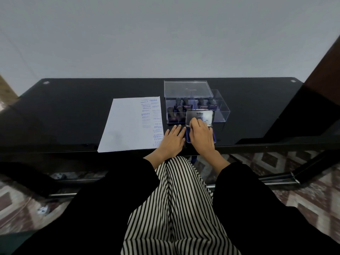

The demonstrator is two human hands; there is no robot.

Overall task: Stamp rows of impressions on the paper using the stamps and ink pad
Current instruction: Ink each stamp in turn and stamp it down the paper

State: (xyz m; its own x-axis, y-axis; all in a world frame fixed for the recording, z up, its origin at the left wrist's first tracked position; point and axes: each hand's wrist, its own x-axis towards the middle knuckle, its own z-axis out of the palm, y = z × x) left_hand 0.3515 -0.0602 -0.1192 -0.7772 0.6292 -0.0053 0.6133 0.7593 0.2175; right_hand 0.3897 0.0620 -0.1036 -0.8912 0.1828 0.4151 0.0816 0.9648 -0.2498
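While the ink pad [200, 126] sits near the tabletop's [73, 111] front edge w/ its lid up reading "Artline", the right hand [201, 134] pinches the lid's edge and the left hand [173, 139] lies flat, holding nothing, just left of it. Paper [127, 126], long axis front-to-back, shows blue "FRAGILE", "AIR MAIL", "SAMPLE" rows. Stamps [181, 107] stand in a clear box [219, 107] behind. Black glossy top, grey wall.

Right hand [201, 134] covers most of the ink pad [200, 138], its surface unseen; stamps [181, 107] in clear box [196, 105] too dim/small to read; paper [128, 126] impressions partly blurred.
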